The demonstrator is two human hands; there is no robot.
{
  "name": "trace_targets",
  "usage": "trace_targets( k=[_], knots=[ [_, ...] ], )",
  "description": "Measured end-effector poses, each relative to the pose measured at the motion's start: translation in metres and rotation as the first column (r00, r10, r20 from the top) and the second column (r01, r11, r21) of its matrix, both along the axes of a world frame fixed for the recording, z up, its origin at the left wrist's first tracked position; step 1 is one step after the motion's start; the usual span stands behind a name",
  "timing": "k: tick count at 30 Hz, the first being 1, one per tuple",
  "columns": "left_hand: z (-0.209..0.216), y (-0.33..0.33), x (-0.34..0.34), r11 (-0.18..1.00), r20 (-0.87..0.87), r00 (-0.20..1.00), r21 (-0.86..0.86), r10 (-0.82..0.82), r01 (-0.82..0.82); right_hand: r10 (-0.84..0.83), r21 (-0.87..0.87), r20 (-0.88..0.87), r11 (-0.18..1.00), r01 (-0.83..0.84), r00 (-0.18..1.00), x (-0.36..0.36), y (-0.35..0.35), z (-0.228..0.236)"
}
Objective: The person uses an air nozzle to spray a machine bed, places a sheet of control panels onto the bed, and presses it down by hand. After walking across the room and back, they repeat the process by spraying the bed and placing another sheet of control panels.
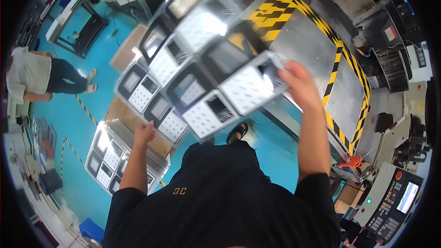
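Note:
My right hand (301, 84) grips the right edge of a clear plastic tray (216, 64), which is raised, tilted and partly blurred by motion. Rectangular black and white panels sit in its compartments. Behind and below it, to the left, lies a similar tray (150, 102), partly hidden by the raised one. My left hand (145, 133) is closed at the lower tray's near edge, its thumb toward the panels. Left of that forearm is a stack of similar clear trays (106, 156) with black and white panels, partly covered by my arm.
Brown cardboard (126, 115) lies under the trays. At right, a metal platform (303, 50) is edged with yellow-black tape. A machine control panel (390, 202) and a red-orange spray gun (353, 160) are at lower right. Another person (46, 73) stands at left on the blue floor (98, 94).

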State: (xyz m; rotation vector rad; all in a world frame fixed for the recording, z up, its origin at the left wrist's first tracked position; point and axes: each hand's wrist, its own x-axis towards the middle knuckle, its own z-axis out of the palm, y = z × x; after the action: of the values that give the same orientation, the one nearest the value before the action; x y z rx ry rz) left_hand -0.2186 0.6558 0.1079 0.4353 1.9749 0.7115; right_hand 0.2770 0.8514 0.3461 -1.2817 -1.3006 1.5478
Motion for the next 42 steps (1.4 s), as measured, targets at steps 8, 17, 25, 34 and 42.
trace_targets(
  k=[8,17,25,34,42],
  knots=[
    [-0.012,0.006,-0.017,0.992,0.043,0.991,-0.011,-0.125,0.126,-0.48,-0.061,-0.202,0.876,0.479,0.854,0.263,-0.108,-0.013],
    [-0.001,0.029,0.005,0.948,-0.018,0.999,-0.316,0.035,-0.039,-0.853,-0.081,-0.193,0.506,0.859,0.485,0.463,-0.155,-0.026],
    [0.001,0.049,0.023,0.87,-0.236,0.962,-0.493,-0.14,0.005,-0.837,-0.146,-0.073,0.547,0.824,0.542,0.573,-0.132,-0.088],
    [0.037,0.047,0.061,0.914,-0.35,0.936,-0.368,0.031,-0.168,-0.615,0.072,0.696,0.572,0.817,0.369,0.618,-0.114,-0.152],
    [0.03,0.036,0.053,0.953,-0.27,0.938,-0.153,0.216,-0.263,-0.436,0.323,0.898,0.744,0.585,0.059,0.538,-0.079,-0.122]
  ],
)
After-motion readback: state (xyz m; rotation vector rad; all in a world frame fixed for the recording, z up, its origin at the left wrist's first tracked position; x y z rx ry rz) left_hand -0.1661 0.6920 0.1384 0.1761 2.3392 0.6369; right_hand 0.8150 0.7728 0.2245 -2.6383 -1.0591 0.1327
